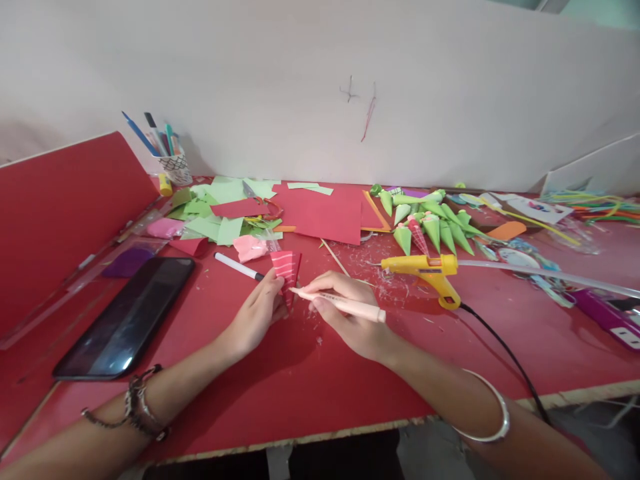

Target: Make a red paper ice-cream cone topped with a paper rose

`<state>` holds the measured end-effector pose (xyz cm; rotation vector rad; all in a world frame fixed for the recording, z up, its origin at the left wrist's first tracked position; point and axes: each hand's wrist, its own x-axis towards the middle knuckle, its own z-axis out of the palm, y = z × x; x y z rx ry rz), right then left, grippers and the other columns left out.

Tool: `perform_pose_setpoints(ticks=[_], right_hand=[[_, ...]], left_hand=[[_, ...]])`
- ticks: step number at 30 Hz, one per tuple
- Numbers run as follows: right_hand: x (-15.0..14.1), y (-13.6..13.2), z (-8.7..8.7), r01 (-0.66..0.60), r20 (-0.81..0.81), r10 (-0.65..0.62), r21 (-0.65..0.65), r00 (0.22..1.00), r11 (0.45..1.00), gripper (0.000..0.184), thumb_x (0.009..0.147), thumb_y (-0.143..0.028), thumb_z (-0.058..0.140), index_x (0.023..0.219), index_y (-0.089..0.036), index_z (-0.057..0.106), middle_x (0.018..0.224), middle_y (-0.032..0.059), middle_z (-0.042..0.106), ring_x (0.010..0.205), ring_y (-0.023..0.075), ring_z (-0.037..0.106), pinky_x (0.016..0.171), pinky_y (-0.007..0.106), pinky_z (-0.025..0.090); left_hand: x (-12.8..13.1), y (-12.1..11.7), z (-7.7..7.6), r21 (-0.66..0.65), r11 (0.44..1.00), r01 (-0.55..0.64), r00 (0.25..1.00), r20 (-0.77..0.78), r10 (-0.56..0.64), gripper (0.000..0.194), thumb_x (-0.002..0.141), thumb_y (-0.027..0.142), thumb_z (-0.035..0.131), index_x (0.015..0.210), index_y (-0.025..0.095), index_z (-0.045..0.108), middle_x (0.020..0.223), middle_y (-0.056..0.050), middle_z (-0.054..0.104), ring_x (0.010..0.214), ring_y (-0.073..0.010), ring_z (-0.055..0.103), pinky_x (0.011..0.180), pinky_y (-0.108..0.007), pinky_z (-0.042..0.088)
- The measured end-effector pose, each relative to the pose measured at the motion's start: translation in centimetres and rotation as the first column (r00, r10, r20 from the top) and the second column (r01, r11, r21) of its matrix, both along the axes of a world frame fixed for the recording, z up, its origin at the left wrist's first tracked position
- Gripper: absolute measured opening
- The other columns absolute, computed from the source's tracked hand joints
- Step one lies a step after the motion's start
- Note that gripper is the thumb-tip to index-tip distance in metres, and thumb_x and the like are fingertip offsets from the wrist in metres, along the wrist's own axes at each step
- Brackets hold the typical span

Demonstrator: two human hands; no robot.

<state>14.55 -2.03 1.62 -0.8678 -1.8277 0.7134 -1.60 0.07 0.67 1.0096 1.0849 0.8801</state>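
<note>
My left hand (257, 312) pinches a small red paper cone (284, 267) that bears pale stripes across its front. Its wide end points away from me and its narrow end lies between my hands. In my right hand (353, 313) is a pale peach marker (350, 306), with its tip touching or very close to the cone's right side. A white marker with a black end (237, 266) lies just left of the cone. Behind it are a lump of pink clay-like material (251, 248) and a clear plastic scrap.
A yellow glue gun (425, 270) with a black cord lies right, near several green paper cones (445, 230). Red paper sheets (325, 213) and green scraps (215, 220) are at the back. A phone (127, 317) lies left; a pen cup (175, 168) stands behind.
</note>
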Motion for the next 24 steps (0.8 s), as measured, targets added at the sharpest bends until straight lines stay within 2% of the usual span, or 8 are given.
perform_pose_setpoints(ticks=[5, 11, 17, 24], right_hand=[[0.09, 0.1, -0.14, 0.036, 0.006, -0.036, 0.005, 0.999, 0.999, 0.01, 0.081, -0.02, 0.05, 0.089, -0.019, 0.057, 0.082, 0.0005, 0.061, 0.073, 0.0098, 0.058, 0.066, 0.022, 0.046], [0.36, 0.11, -0.21, 0.086, 0.028, -0.086, -0.01, 0.996, 0.996, 0.01, 0.082, -0.021, 0.049, 0.089, -0.019, 0.056, 0.079, 0.0, 0.06, 0.071, 0.0098, 0.059, 0.064, 0.022, 0.046], [0.2, -0.14, 0.05, 0.014, 0.017, -0.014, 0.012, 1.0, 1.0, 0.011, 0.082, -0.019, 0.048, 0.089, -0.019, 0.056, 0.082, 0.0007, 0.06, 0.072, 0.0097, 0.058, 0.064, 0.022, 0.045], [0.1, -0.28, 0.31, -0.015, 0.038, 0.014, 0.022, 0.999, 1.0, 0.01, 0.082, -0.019, 0.047, 0.086, -0.019, 0.057, 0.077, 0.0001, 0.061, 0.068, 0.0094, 0.057, 0.061, 0.022, 0.044]], left_hand=[[0.05, 0.11, -0.26, 0.019, 1.0, -0.013, 1.0, -0.026, 0.013, 0.02, 0.077, 0.041, 0.043, 0.08, 0.021, 0.046, 0.06, 0.006, 0.042, 0.055, -0.009, 0.042, 0.061, -0.02, 0.043], [0.0, 0.22, -0.23, 0.032, 0.999, -0.027, 0.999, 0.028, 0.026, 0.019, 0.077, 0.039, 0.044, 0.081, 0.021, 0.047, 0.061, 0.005, 0.046, 0.056, -0.0091, 0.043, 0.06, -0.02, 0.042], [0.06, 0.19, 0.02, 0.008, 1.0, -0.009, 0.999, 0.037, 0.008, 0.017, 0.078, 0.037, 0.044, 0.08, 0.021, 0.046, 0.064, 0.005, 0.046, 0.055, -0.0084, 0.042, 0.061, -0.02, 0.042], [0.19, 0.05, 0.14, 0.006, 1.0, 0.006, 0.998, 0.07, -0.006, 0.02, 0.078, 0.039, 0.044, 0.086, 0.021, 0.045, 0.077, 0.002, 0.051, 0.066, -0.0114, 0.046, 0.064, -0.021, 0.042]])
